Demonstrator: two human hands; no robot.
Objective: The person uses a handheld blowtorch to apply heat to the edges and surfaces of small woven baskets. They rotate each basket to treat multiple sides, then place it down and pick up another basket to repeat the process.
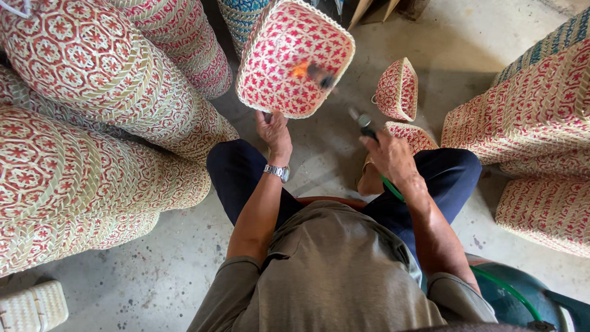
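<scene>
Right fingers wrap the torch beside the basket; left fingers grip its lower rim from beneath.

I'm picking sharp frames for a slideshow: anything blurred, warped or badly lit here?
Head view: the flame and torch tip are motion-blurred; the basket in the left hand and the right hand are sharp; the stacked baskets bulge from wide-angle distortion; light is soft, shadows faint on the floor.

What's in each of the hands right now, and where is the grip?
The left hand holds the red-and-cream woven basket by its lower edge. The right hand grips the handle of a gas torch, whose flame plays on the basket.
</scene>
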